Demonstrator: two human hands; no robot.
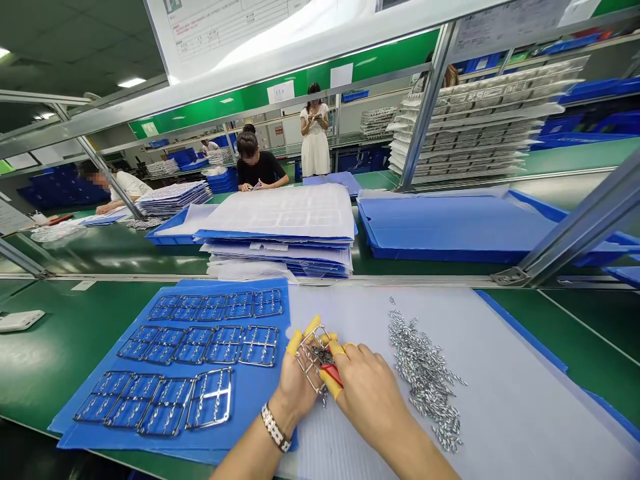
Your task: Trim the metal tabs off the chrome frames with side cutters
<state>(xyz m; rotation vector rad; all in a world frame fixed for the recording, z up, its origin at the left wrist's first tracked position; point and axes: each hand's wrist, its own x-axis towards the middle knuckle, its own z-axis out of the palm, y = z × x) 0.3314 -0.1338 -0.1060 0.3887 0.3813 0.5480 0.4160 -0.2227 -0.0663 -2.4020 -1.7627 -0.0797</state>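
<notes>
My left hand (294, 383), with yellow finger cots and a patterned bracelet at the wrist, is closed round a small rectangular metal frame (306, 372) and holds it tilted. Some twisted metal pieces show in and under that palm. My right hand (367, 387), also in yellow finger cots, grips a small red tool (332, 375) against the frame; its tip and exact kind are hidden by the fingers. To the right lies a loose pile of small twisted metal pieces (425, 367). On the left, three rows of similar frames (210, 398) with twisted pieces across them rest on a blue sheet (255, 417).
A translucent white sheet (520, 407) covers the green bench (30, 373) under the pile. Behind the rail stand a stack of sheets (280, 213) and a blue tray (450, 227). A slanted metal post (575, 220) rises at right. Several people are beyond.
</notes>
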